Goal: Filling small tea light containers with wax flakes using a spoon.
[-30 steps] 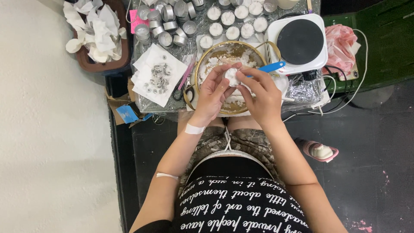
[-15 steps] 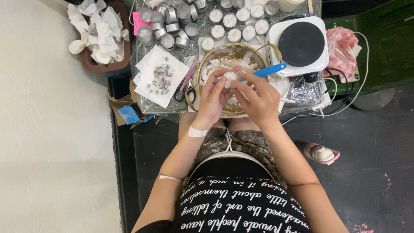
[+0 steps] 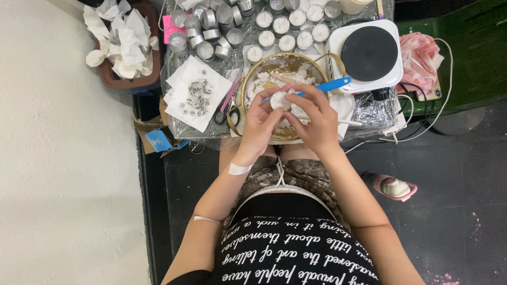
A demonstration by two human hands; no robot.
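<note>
Both hands stay over the bowl (image 3: 248, 79) as before. The left hand (image 3: 260, 125) and right hand (image 3: 316, 120) still pinch the small white candle (image 3: 280, 100) between their fingertips, barely shifted.

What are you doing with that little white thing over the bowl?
A person sits at a cluttered table, and both hands, left hand and right hand, pinch a small white lump over a gold-rimmed bowl of white bits. A blue-handled tool rests across the bowl. Small metal cups, some filled white, stand behind it beside a hot plate.
</note>
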